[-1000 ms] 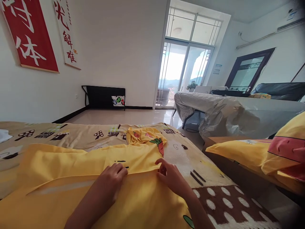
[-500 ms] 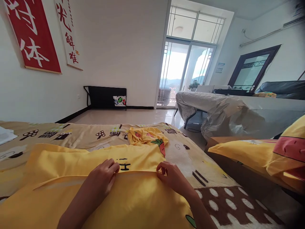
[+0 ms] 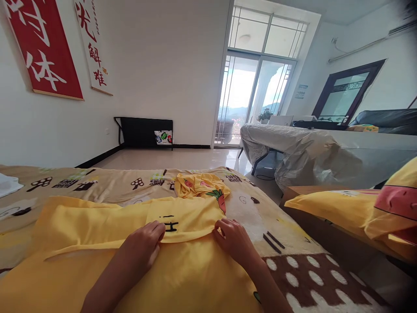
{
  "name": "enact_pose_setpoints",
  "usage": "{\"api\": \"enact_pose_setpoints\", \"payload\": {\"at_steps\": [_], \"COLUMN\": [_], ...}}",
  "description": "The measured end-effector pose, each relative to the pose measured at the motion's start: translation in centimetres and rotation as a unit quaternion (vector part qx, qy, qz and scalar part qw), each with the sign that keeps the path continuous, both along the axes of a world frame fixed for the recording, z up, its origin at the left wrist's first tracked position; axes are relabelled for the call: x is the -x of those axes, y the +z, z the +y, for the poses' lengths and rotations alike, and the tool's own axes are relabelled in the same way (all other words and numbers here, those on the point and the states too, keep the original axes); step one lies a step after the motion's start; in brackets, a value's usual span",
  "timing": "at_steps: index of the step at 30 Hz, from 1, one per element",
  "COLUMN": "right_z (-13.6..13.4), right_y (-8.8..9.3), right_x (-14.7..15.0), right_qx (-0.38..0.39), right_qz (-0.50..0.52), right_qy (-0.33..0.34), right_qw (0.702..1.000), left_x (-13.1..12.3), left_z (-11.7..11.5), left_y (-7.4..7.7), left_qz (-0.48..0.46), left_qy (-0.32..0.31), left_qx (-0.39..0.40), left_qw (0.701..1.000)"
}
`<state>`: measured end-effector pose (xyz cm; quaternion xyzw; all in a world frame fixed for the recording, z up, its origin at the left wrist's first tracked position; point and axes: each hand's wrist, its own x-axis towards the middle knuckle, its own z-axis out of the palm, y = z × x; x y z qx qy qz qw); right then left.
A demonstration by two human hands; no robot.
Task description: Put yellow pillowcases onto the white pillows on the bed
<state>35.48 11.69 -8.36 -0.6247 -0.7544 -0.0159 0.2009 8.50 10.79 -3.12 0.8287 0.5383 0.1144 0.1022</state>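
A yellow pillowcase (image 3: 192,269) with a dark "Hi" and a carrot print lies spread in front of me. Its folded-over edge runs across the middle, sagging in a shallow curve between my hands. My left hand (image 3: 146,241) pinches this edge beside the lettering, fingers bent and closed. At the carrot end, my right hand (image 3: 234,241) grips the same edge between thumb and fingers. What lies under the fabric is hidden. Just beyond it rests a bunched yellow cloth (image 3: 202,184) with small carrot prints.
Everything lies on a patterned beige and brown blanket (image 3: 254,213). To the right, yellow and red pillows (image 3: 335,208) rest on a wooden surface. Behind them stands a plastic-covered table (image 3: 293,148). A black folded frame (image 3: 140,132) leans by the far wall. White cloth (image 3: 9,184) lies at far left.
The edge between my hands has gone from nearly straight to a slack curve. My left hand has shifted slightly right and down; my right hand has risen slightly. Both keep their grip.
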Motion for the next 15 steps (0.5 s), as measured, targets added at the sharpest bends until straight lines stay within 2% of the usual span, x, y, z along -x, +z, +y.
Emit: {"api": "enact_pose_setpoints", "payload": {"at_steps": [7, 10, 12, 13, 15], "right_z": [-0.9, -1.1, -1.0, -0.8, -0.3], "right_y": [0.8, 1.0, 0.7, 0.4, -0.8], "right_x": [-0.6, -0.1, 0.6, 1.0, 1.6], "right_qx": [0.039, -0.014, -0.059, -0.057, 0.005], "right_qz": [0.043, 0.086, 0.13, 0.147, 0.157], "right_qy": [0.06, 0.039, 0.032, 0.042, 0.074], "right_qw": [0.997, 0.995, 0.989, 0.987, 0.985], "left_x": [0.9, 1.2, 1.5, 1.8, 2.7], "left_z": [-0.2, -0.1, 0.4, 0.9, 2.2], "left_y": [-0.7, -0.6, -0.7, -0.9, -1.8], "left_qz": [0.001, -0.042, -0.093, -0.114, -0.123], "left_qy": [-0.037, -0.04, -0.017, 0.004, 0.074], "left_qx": [0.024, 0.051, 0.009, -0.032, -0.106], "left_qw": [0.999, 0.997, 0.995, 0.993, 0.984]}}
